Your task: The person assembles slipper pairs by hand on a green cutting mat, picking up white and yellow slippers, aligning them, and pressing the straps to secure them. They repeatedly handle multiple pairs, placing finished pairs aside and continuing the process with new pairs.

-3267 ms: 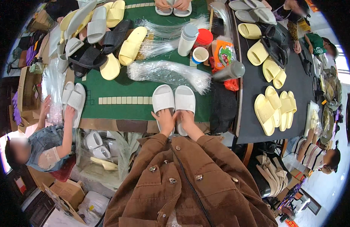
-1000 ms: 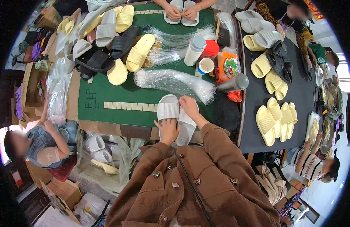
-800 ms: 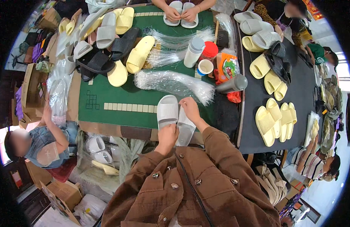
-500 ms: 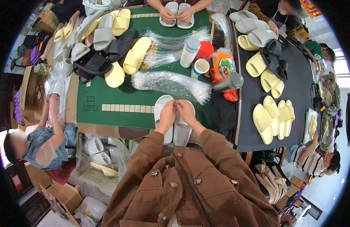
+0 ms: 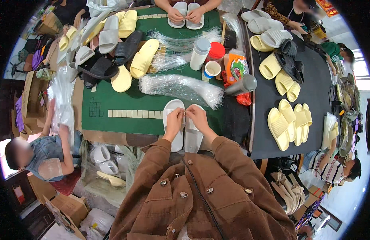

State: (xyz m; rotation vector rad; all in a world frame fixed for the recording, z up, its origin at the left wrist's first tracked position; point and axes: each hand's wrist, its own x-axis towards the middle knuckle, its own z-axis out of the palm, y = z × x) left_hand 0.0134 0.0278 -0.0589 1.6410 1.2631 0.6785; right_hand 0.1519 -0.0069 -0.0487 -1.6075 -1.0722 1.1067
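Observation:
A pair of pale grey slides lies side by side at the near edge of the green table mat, the left slide (image 5: 177, 143) and the right slide (image 5: 192, 141) both with heels toward me. Over their straps, my left hand (image 5: 174, 123) and my right hand (image 5: 198, 120) meet with thumbs and fingertips pinched between the two shoes. Whatever the fingertips hold is too small to make out. Just beyond lies a bundle of clear plastic strands (image 5: 181, 88) in a clear wrapping.
Yellow slides (image 5: 144, 59) and black slides (image 5: 99, 68) pile up at the left. Bottles (image 5: 200, 54), a paper cup (image 5: 212, 69) and an orange packet (image 5: 236, 68) stand right of centre. More yellow slides (image 5: 282, 124) lie on the black table. Across, a co-worker's hands (image 5: 185, 15) hold grey slides.
My hands have drawn slightly apart, the left one shifting a little left, fingertips still close together. At the left, a co-worker's hands have separated over the clear plastic.

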